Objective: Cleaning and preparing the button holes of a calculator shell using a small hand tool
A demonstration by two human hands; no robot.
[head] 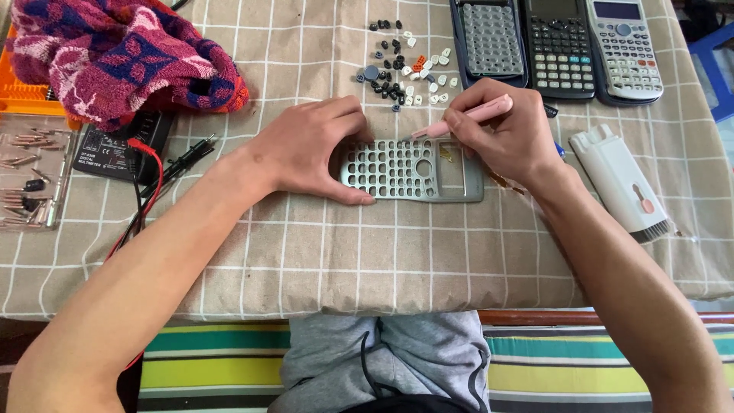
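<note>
A grey calculator faceplate [405,170] full of empty key holes lies flat on the checked tablecloth [382,245]. My left hand [310,149] cups its left end, thumb on the near edge and fingers on the far edge. My right hand [505,130] grips a pink pen-like tool [462,117] whose tip points down-left toward the faceplate's upper right, near the display window. Beyond the faceplate lies a scatter of loose calculator keys [405,65], black, white and one orange.
At the back right stand a keyless calculator body [489,42] and two whole calculators [562,46] [625,47]. A white cleaning-tool case [621,183] lies right. Left are a multimeter [115,149] with red and black leads, a tray of metal tips [27,180] and a patterned cloth [122,53].
</note>
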